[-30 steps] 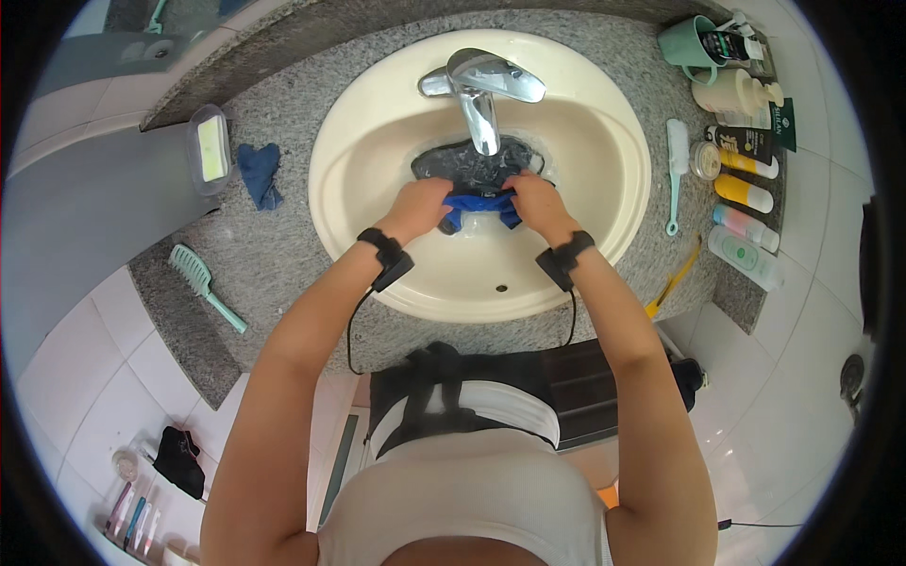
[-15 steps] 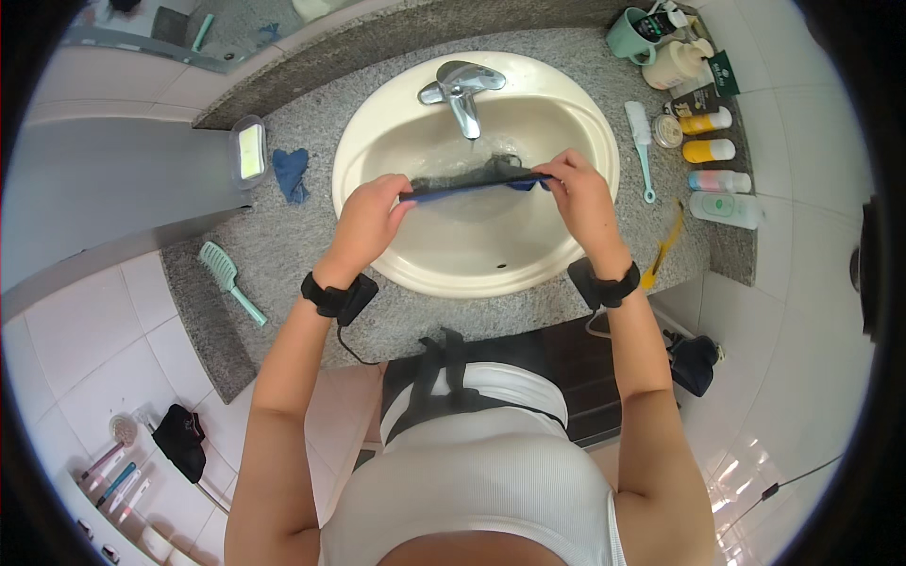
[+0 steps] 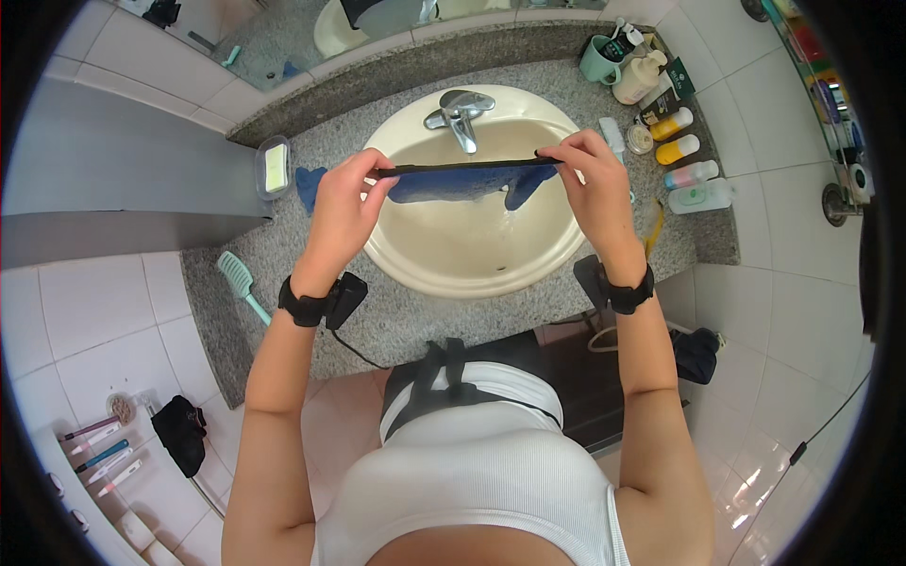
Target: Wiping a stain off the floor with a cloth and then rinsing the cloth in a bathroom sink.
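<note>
A wet-looking blue glove (image 3: 448,182) with a black edge band is stretched level over the cream sink (image 3: 472,286); a thumb-like lobe hangs at its right side. My left hand (image 3: 347,203) pinches the band's left end between thumb and fingers. At the other end, my right hand (image 3: 599,193) grips the band's corner the same way. Behind the glove stands the chrome faucet (image 3: 461,121). Part of another blue cloth piece (image 3: 310,185) lies on the counter, partly hidden behind my left hand.
A soap dish (image 3: 275,170) and a mint hairbrush (image 3: 238,278) lie left on the granite counter (image 3: 330,325). Rightward are a white-headed brush (image 3: 612,138), a yellow strip (image 3: 655,229), several bottles (image 3: 678,149) and a mint cup (image 3: 598,62). A grey cabinet (image 3: 123,170) borders the left.
Both hands have lifted the glove up out of the basin, and its blue side now hangs facing me. My head view has shifted, showing more mirror and a shelf at right.
</note>
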Available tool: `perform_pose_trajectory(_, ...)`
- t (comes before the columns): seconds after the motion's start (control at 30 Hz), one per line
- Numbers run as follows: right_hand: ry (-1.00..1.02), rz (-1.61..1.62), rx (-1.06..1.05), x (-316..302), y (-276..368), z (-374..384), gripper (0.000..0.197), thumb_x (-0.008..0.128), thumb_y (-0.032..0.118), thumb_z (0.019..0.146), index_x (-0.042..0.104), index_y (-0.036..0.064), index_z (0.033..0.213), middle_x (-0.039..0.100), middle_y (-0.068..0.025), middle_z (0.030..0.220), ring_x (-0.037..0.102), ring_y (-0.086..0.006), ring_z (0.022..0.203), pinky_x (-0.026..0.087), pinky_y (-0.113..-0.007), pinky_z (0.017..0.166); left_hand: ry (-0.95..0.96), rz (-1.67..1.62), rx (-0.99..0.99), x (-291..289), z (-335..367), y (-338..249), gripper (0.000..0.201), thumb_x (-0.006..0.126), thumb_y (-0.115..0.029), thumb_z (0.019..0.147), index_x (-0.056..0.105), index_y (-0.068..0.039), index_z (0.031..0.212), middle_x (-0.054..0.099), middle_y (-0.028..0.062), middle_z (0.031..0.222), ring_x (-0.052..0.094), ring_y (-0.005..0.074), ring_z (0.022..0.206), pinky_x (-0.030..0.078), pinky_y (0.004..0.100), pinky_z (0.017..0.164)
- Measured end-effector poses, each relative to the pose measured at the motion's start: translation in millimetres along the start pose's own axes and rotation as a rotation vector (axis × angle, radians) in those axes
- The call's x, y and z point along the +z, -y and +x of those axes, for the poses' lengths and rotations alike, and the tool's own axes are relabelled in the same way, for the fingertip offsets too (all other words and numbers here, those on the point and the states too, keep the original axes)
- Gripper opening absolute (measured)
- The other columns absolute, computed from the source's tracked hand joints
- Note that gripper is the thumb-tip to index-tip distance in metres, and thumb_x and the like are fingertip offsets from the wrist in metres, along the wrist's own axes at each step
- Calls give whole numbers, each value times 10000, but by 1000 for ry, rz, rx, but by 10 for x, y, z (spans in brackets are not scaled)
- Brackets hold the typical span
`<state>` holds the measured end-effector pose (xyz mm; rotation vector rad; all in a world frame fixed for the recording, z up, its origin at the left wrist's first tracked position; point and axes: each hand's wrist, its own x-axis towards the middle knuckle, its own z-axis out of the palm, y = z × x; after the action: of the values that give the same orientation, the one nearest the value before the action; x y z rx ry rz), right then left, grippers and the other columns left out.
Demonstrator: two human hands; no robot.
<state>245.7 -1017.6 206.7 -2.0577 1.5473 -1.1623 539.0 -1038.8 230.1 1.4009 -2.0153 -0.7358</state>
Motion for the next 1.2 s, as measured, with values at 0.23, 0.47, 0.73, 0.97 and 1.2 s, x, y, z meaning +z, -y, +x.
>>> perform_pose_trajectory(0.23, 101, 102, 120, 301, -302, -34, 221, 602, -58, 738, 662, 47, 922, 591, -101, 874, 605, -287, 806, 484, -360, 693, 34, -124, -75, 363, 115, 308, 154, 643, 2, 802, 577, 12, 940, 632, 96, 846, 637, 164, 794, 519, 274, 675)
perform_pose_trajectory(0.47, 431, -78, 188, 1442, -1019, -402, 167, 580, -13, 748, 657, 71, 870, 596, -112, 865, 607, -313, 827, 496, -377, 694, 230, 38, -78, 1525, 92, 1326, 160, 662, -23, 744, 563, -19, 869, 610, 141, 808, 607, 300, 759, 481, 373, 665)
perform_pose_trajectory(0.73, 770, -327, 288, 2519, -1743, -746, 103, 526, 65, 796, 598, 38, 865, 581, -131, 949, 596, -310, 894, 518, -413, 726, 483, 197, -191, 2429, 125, 1992, 107, 582, -22, 751, 547, -38, 851, 559, 166, 874, 564, 374, 862, 467, 460, 707)
perform_pose_trajectory(0.97, 719, -365, 327, 2930, -1853, -846, 122, 522, 68, 799, 586, 48, 900, 568, -127, 996, 573, -296, 960, 527, -411, 717, 539, 311, -276, 2755, 67, 2254, 217, 593, -7, 721, 558, -24, 934, 574, 161, 950, 568, 347, 927, 496, 428, 767)
perform_pose_trajectory(1.2, 703, -138, 426, 2645, -1786, -611, 154, 542, 16, 790, 623, 56, 914, 611, -148, 927, 596, -334, 883, 497, -401, 750, 422, 145, -228, 2519, 43, 2301, 220, 637, -21, 731, 543, -24, 930, 582, 153, 886, 583, 333, 852, 490, 419, 711)
